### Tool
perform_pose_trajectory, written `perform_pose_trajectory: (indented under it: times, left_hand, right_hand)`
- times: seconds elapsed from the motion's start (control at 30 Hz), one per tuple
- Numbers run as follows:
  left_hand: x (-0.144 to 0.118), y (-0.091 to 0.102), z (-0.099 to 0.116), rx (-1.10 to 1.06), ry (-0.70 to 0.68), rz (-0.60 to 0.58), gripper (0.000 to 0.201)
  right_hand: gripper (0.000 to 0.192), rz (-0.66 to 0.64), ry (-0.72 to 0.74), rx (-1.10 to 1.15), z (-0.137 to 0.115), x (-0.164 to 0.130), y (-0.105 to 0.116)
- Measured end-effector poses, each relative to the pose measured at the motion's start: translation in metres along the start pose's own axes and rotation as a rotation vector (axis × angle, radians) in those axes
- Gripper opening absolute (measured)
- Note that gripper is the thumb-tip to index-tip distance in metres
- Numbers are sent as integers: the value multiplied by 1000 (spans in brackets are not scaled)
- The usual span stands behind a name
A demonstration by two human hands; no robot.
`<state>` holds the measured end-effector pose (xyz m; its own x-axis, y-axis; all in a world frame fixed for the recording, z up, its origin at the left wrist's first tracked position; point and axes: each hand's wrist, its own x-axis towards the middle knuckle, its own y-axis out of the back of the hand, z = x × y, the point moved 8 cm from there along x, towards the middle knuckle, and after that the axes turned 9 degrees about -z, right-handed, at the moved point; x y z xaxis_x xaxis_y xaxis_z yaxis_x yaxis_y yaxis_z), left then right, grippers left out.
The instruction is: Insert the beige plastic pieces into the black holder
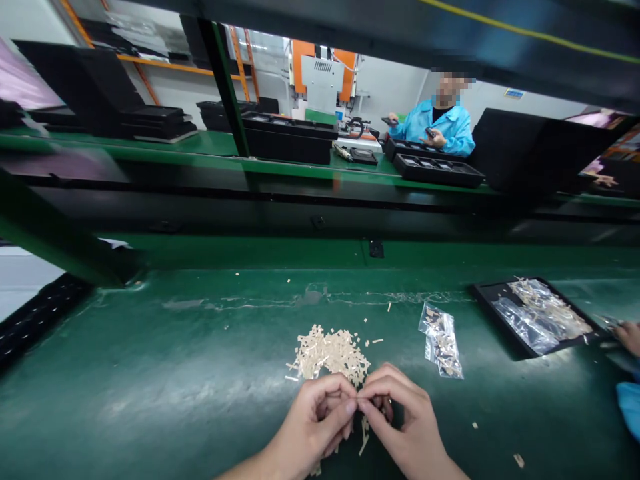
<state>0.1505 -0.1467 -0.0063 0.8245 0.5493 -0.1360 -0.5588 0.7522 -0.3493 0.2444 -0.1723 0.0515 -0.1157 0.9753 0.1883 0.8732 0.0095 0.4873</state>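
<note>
My left hand (321,419) and my right hand (404,415) meet fingertip to fingertip low in the middle of the head view. Both are closed in a pinch, thumb against forefinger; whatever lies between the tips is too small to make out. Right beyond them a loose heap of small beige strips (327,353) is spread on the green tabletop (165,373). More strips show beneath and between my hands, partly hidden by the fingers.
To the right lie clear plastic bags (444,343) with beige pieces inside. Farther right, a black tray (483,300) holds more bags and strips, near another person's hand (629,337). A green post (65,233) stands left. Across the bench, a person in blue (425,127) works beside black trays (440,171).
</note>
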Motion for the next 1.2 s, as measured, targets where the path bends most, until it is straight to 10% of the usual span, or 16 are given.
perform_pose_trajectory:
  times: [0.6,0.9,1.2]
  left_hand:
    - [-5,5,19,538,-135,61,25]
    - [-10,-4,33,785,-252,51,18]
    - [-10,-4,34,863,-287,53,18]
  right_hand:
    - [17,20,-242,120,24,-4,-2]
    - [15,117,139,-187,-19,-5,7]
    - [20,102,226,-302,-26,-6,5]
